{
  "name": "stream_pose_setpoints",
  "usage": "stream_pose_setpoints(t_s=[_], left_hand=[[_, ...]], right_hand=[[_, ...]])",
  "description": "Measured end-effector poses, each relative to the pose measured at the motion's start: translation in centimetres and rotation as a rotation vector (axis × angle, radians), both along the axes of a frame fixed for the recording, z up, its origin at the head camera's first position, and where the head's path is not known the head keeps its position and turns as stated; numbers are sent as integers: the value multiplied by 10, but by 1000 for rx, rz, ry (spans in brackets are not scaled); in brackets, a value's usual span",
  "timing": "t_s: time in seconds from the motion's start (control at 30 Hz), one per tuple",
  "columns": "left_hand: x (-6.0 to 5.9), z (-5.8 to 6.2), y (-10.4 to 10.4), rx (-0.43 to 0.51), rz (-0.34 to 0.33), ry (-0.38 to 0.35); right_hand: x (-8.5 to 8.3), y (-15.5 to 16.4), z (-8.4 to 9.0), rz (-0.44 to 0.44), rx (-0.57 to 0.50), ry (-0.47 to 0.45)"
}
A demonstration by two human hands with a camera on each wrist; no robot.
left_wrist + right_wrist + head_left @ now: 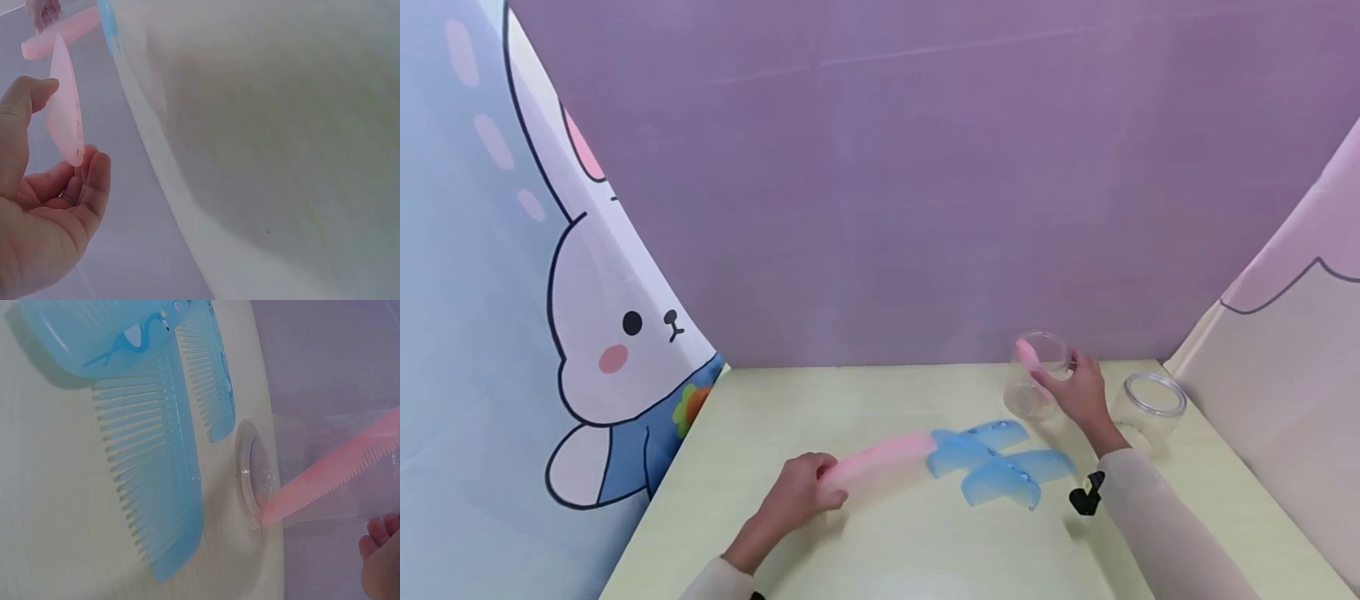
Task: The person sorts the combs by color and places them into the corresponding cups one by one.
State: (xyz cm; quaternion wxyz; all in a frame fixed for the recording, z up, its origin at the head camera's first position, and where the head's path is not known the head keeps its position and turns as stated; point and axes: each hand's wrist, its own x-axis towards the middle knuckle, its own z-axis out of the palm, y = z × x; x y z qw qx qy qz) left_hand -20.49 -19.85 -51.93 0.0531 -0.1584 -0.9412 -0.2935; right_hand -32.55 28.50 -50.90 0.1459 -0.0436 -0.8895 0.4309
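Note:
My left hand (pixel 801 490) pinches the near end of a pink comb (pixel 883 457) between thumb and fingers, just above the table. In the left wrist view this comb (pixel 65 103) appears almost edge-on, with the thumb on one edge and the fingertips at the other. At the back right, my right hand (pixel 1084 398) grips the side of a clear plastic jar (pixel 1028 396). Another pink comb (pixel 334 472) leans inside that jar, its teeth showing in the right wrist view. Several blue combs (pixel 988 454) with printed pictures lie crossed over each other between the hands.
A second clear jar (pixel 1153 408) with a silvery rim stands right of my right hand. The pale table (pixel 700 542) ends at a purple backdrop (pixel 880 208). Printed cloths flank both sides, with a cartoon rabbit (pixel 613 333) on the left one.

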Motion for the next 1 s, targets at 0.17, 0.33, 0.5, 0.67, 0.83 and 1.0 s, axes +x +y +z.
stream_pose_setpoints(t_s=[0.17,0.33,0.5,0.67,0.83,1.0], left_hand=[[-2,2,0,27,-7,26],[-7,5,4,40,-14,34],[-16,12,13,69,-38,47],[-26,18,27,65,-71,73],[-32,25,38,70,-62,73],[-38,32,48,71,-61,81]], right_hand=[[6,-4,2,-19,-4,-18],[12,-7,3,-21,3,3],[20,-9,4,-28,-8,4],[20,-8,4,-27,-6,10],[20,-9,3,-19,-5,34],[22,-11,4,-21,0,52]])
